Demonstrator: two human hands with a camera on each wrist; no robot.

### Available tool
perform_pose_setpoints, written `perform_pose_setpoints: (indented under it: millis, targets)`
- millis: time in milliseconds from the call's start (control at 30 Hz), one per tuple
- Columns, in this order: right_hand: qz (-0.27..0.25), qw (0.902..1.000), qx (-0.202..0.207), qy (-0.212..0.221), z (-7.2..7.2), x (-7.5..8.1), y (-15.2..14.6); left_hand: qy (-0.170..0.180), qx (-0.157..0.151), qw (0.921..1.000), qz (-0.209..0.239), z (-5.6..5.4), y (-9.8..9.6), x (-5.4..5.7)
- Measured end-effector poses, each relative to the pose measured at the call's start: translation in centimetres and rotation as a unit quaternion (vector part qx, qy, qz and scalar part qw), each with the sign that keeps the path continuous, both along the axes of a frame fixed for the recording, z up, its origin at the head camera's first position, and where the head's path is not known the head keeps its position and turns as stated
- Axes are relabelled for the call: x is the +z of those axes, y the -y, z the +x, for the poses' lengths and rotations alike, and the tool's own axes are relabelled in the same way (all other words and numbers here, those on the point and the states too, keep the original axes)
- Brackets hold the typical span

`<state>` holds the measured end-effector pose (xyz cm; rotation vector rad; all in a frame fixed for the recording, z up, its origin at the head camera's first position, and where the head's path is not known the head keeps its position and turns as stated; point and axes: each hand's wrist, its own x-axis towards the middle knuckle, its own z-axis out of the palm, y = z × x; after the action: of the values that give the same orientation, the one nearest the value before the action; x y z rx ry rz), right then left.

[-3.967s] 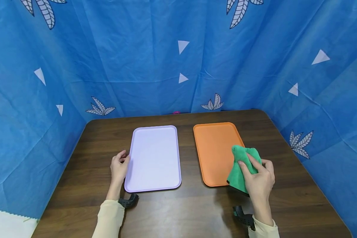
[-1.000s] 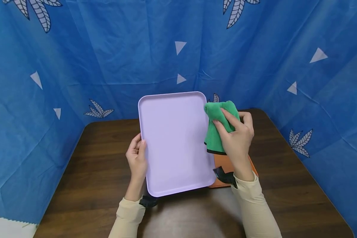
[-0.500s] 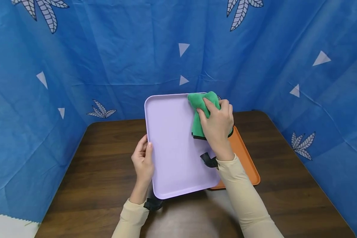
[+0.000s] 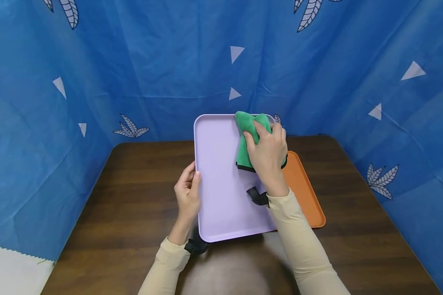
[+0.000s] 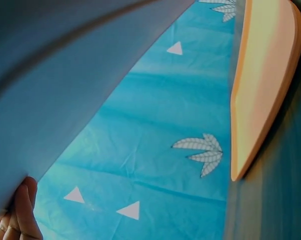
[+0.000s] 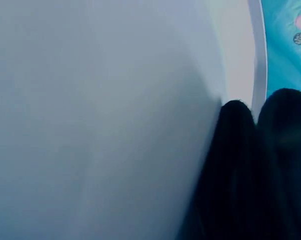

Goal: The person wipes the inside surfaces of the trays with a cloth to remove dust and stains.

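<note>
A lavender rectangular tray (image 4: pixel 221 192) is raised off the table, its inner face toward the head camera. My left hand (image 4: pixel 188 192) grips its left edge, thumb in front and fingers behind; the left wrist view shows the tray's underside (image 5: pixel 50 100) with my fingertips at its edge. My right hand (image 4: pixel 267 151) pinches a folded green cloth (image 4: pixel 245 153) with black trim, held against the tray's upper right part. In the right wrist view the cloth (image 6: pixel 235 170) appears as a dark shape over the tray face. My right forearm hides the tray's lower right corner.
An orange tray (image 4: pixel 304 196) lies on the brown wooden table (image 4: pixel 133 205), partly covered by the lavender tray and my right arm. Blue patterned curtains (image 4: pixel 170 61) stand behind and at both sides of the table.
Over four seconds, my left hand lifted the lavender tray from the table, and my right hand brought the cloth from the orange tray onto it. In the last half second little has moved.
</note>
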<state>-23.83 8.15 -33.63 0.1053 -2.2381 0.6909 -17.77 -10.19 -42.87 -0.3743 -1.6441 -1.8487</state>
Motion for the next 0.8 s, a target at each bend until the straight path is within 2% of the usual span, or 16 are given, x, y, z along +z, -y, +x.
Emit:
perform_pose_setpoints:
  millis: [200, 533, 800]
  targets:
    - [0.016, 0.9998, 0.009, -0.009, 0.4, -0.1, 1.3, 0.019, 0.001, 0.9998, -0.011, 0.1, -0.3, 0.0]
    - [0.048, 0.9977, 0.029, -0.038, 1.3, 0.0, 4.4, 0.023, 0.002, 0.9994, -0.026, 0.2, -0.7, -0.3]
    - [0.113, 0.9912, 0.036, -0.059, 2.2, -0.6, 6.4, 0.022, 0.009, 0.9989, -0.040, 0.1, -0.8, -0.4]
